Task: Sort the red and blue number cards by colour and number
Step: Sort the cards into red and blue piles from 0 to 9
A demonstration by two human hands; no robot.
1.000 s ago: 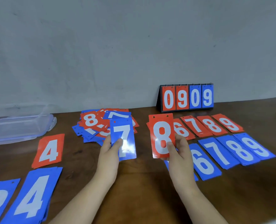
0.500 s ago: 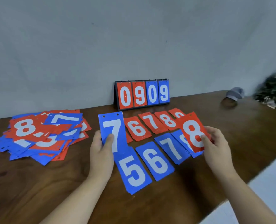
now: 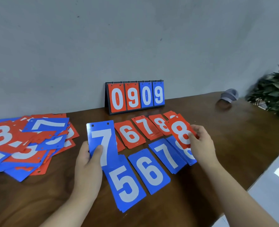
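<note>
A small black tabletop flip scoreboard point(image 3: 135, 97) stands at the back of the dark brown wooden table point(image 3: 233, 136), against the wall, showing a red 0 and 9 and a blue 0 and 9.

In front of the scoreboard and slightly to its left, the person's left hand point(image 3: 88, 166) grasps a blue plastic card with a white 7 point(image 3: 102, 141), thumb pressed on its face and fingers curled behind its lower left edge. The card is raised and nearly upright.

In front of the scoreboard to its right, the right hand point(image 3: 202, 145) pinches a red plastic card with a white 8 point(image 3: 181, 133) by its right edge, thumb on the face. The card tilts above the far ends of two rows.

The nearer row to the scoreboard is red: a red 6 stack point(image 3: 130, 135), a red 7 stack point(image 3: 146, 127) and a red 8 stack point(image 3: 160, 125), side by side. The row farther from it is blue: a blue 5 stack point(image 3: 125, 184), a blue 6 stack point(image 3: 149, 171), a blue 7 stack point(image 3: 168, 154) and a blue 8 stack point(image 3: 188, 154) half hidden under the red card.

Well to the scoreboard's left lies a loose heap of mixed red and blue cards point(image 3: 26, 145). To its right sit a grey cap point(image 3: 229, 95) and, beyond that, a leafy green plant point(image 3: 274, 95).
</note>
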